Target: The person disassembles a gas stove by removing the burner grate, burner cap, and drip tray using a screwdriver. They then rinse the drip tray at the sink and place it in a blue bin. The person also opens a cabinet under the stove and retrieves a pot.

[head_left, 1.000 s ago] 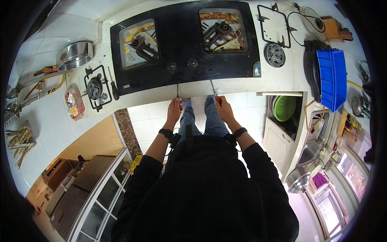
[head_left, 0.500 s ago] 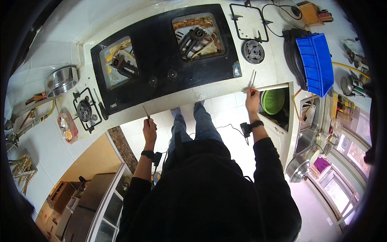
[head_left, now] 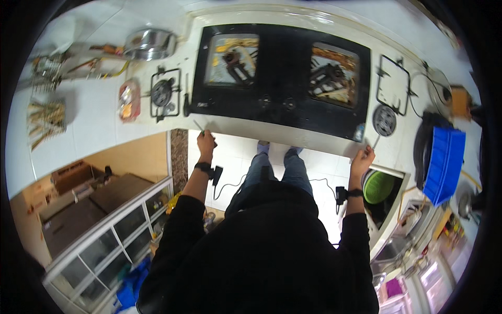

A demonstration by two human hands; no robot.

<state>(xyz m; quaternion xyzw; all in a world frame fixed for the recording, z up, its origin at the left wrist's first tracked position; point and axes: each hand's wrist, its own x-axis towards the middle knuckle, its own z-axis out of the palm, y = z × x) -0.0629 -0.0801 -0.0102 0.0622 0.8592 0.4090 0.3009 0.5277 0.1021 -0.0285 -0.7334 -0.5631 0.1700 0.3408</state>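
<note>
My left hand [head_left: 207,143] is closed around a screwdriver [head_left: 197,125], its thin shaft pointing at the counter's front edge. My right hand [head_left: 362,160] grips another screwdriver [head_left: 376,142], whose shaft tilts up toward a round burner cap [head_left: 384,121]; the fingers hide its handle. Between and beyond both hands lies a black gas hob [head_left: 282,68], with two square openings exposing the left burner [head_left: 235,65] and the right burner [head_left: 328,77]. Left of it rests a pan support [head_left: 165,94] with a burner cap inside. A dark-handled tool [head_left: 186,104] lies alongside the hob.
Another pan support [head_left: 393,83] sits right of the hob, near a blue plastic basket [head_left: 444,166]. Below the counter, an open cupboard holds a green colander [head_left: 377,187]. A steel pot [head_left: 150,44] and a plastic-wrapped packet [head_left: 128,101] stand at the left.
The view has swung left, so the hob sits further right and more level. My left hand has shifted left along the counter edge. Both hands keep their screwdrivers.
</note>
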